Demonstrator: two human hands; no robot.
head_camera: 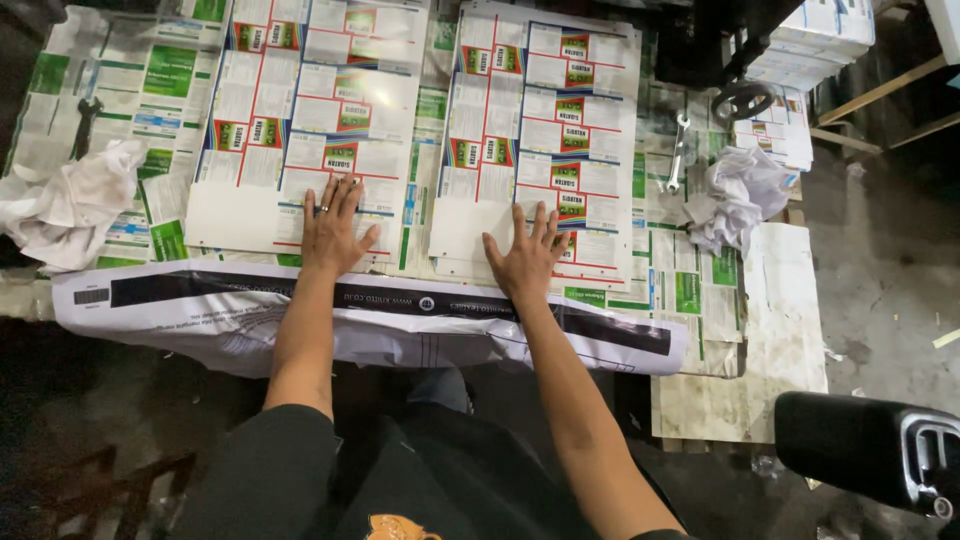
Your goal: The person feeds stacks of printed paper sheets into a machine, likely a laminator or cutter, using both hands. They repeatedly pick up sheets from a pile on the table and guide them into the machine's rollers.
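Two stacks of printed label sheets lie side by side on the desk (780, 330). The left hand (333, 228) is spread flat on the left stack (310, 110), the right hand (528, 255) on the right stack (545, 140); even palm pressure is advised so that edges are kept squared.

Two stacks of printed sheets lie side by side on the table (790, 300): the left stack (300, 120) under the left hand (332, 232), the right stack (545, 140) under the right hand (527, 258), a wrench (679, 152) right of them
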